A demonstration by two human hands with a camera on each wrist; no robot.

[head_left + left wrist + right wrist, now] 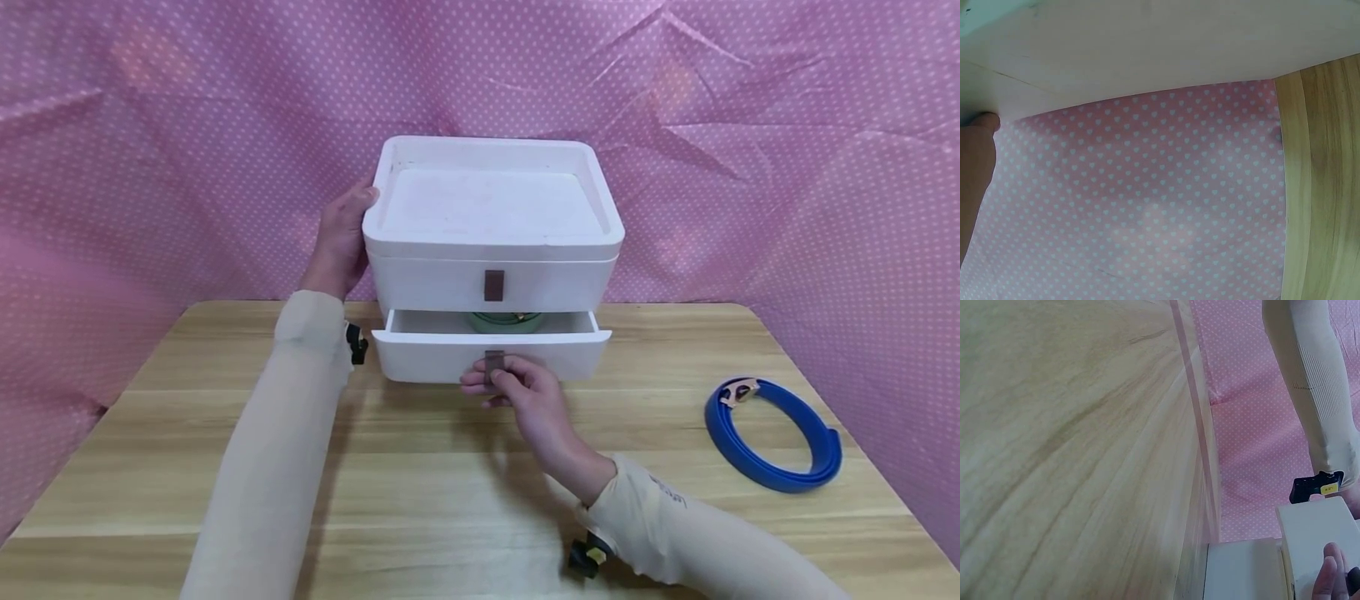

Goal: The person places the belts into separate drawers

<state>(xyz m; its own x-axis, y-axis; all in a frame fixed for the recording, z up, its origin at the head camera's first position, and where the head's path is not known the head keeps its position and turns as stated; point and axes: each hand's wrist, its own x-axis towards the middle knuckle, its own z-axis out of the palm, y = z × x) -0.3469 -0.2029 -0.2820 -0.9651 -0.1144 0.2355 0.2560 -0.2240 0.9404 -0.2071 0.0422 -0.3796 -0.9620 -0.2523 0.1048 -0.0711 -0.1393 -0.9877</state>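
A white two-drawer box (495,204) with a shallow tray top stands at the back of the table. Its lower drawer (427,360) is pulled partway out, and part of a coiled green belt (506,323) shows inside. At the drawer's front, my right hand (534,404) pinches the brown pull tab (494,358) between thumb and fingers. My left hand (341,237) rests against the box's left side, thumb near the top rim; its other fingers are mostly hidden. In the left wrist view, one digit (982,140) touches the white side wall.
A coiled blue belt (780,479) with a metal buckle lies on the wooden table (420,517) at the right. Pink dotted cloth (750,167) hangs behind and along both sides. The upper drawer (427,283) sits flush, with its own brown tab (493,285).
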